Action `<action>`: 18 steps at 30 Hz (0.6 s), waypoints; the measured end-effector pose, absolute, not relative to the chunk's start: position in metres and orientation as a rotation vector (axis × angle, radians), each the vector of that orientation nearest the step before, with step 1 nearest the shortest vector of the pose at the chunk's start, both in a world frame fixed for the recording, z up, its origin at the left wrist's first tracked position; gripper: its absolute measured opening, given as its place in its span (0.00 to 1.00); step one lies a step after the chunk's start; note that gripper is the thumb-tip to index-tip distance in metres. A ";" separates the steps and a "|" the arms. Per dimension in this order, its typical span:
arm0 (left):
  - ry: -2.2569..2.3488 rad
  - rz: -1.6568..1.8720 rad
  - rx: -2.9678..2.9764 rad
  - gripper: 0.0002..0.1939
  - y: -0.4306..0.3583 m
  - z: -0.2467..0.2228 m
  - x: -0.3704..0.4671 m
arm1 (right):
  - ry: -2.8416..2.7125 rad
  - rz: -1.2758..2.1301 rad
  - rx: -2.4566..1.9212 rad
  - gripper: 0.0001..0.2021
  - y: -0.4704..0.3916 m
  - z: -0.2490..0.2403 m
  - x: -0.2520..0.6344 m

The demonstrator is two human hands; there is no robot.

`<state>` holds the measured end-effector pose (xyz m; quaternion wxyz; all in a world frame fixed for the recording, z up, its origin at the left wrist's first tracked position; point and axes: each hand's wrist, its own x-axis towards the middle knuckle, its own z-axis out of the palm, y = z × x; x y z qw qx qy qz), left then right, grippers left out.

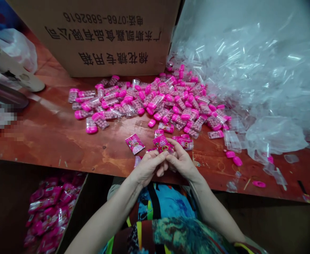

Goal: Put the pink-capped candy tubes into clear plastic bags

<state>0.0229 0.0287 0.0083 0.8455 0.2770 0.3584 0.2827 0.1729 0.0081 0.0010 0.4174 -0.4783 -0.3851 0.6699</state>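
Note:
Both hands meet at the table's front edge around a small pink printed wrapper (pixel 161 142). My left hand (pixel 151 163) pinches it from the lower left, and my right hand (pixel 180 158) grips it from the right. Whether anything sits inside the wrapper is hidden by my fingers. Left of it lies another pink printed packet (pixel 135 144). Several more packets (pixel 184 141) lie just behind my right hand. Beyond them spreads a heap of clear candy containers (pixel 155 102) with pink caps, filled with small pale pink balls.
A cardboard box (pixel 112 42) stands behind the heap. Clear plastic empties (pixel 239 77) pile up at the right, with loose pink caps (pixel 237 161) before them. Below the table at left, an open box (pixel 77 208) holds pink wrapped packs (pixel 51 211). Bottles (pixel 17 67) lie far left.

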 end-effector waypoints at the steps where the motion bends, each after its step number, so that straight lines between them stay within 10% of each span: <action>1: 0.746 0.581 0.588 0.26 0.028 0.008 0.025 | -0.975 1.681 -1.227 0.39 0.008 0.000 0.174; 7: 0.656 0.497 0.562 0.25 0.018 0.019 0.022 | -1.044 1.431 -1.410 0.26 0.000 0.006 0.199; 13: 1.240 0.858 0.867 0.14 0.015 0.026 -0.039 | -1.495 0.372 -1.870 0.33 -0.008 0.027 0.208; 18: 1.642 0.788 1.432 0.12 -0.002 0.000 -0.054 | -1.991 0.647 -1.555 0.16 -0.019 0.018 0.149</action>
